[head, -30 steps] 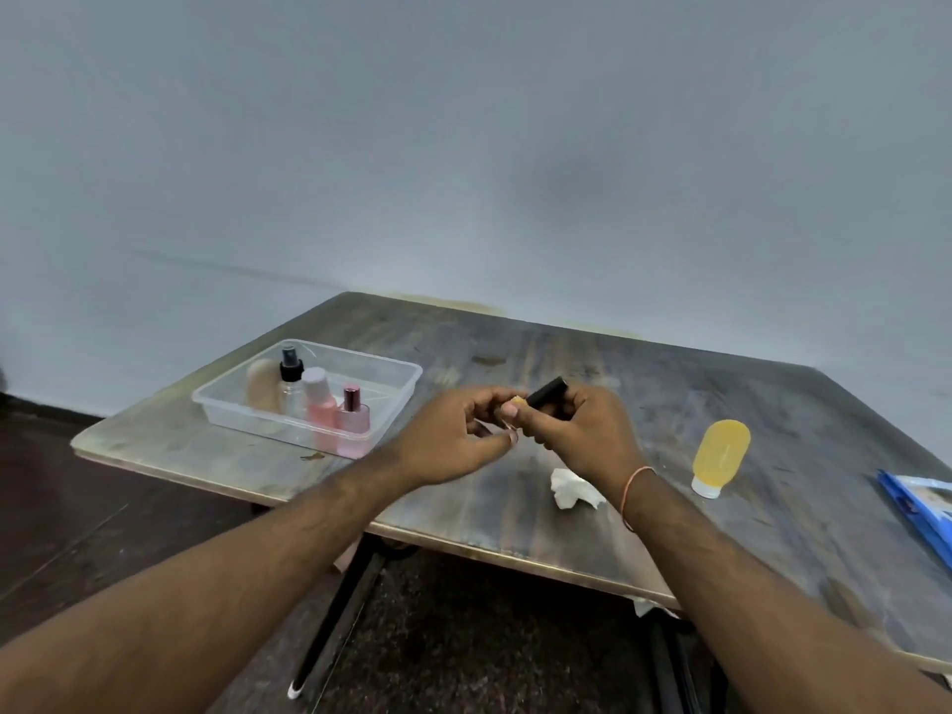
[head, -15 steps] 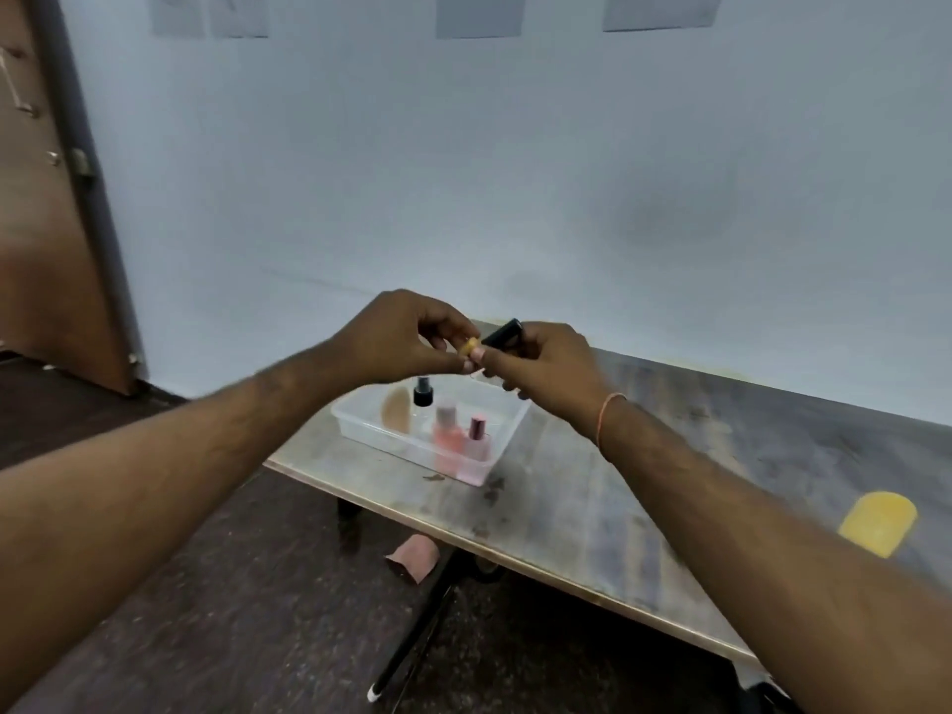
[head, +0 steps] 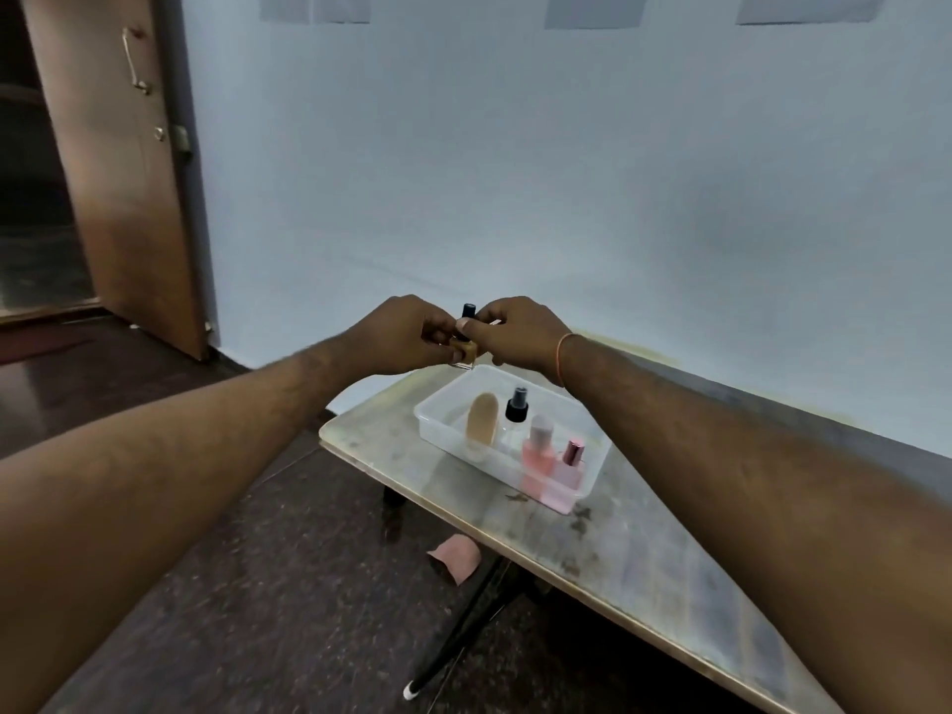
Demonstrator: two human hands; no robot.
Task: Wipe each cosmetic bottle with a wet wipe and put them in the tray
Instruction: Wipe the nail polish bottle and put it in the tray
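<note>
Hands pinch small amber glass bottle with black cap (head: 463,347) upright: left hand (head: 399,334), right hand (head: 517,329), above far edge of clear plastic tray (head: 592,468).

Small amber bottle (head: 462,352), black cap, upright above the tray (head: 592,468).
My tray holds four bottles: tan (head: 482,418), black-capped clear (head: 516,410), two pink (head: 538,452).
</note>
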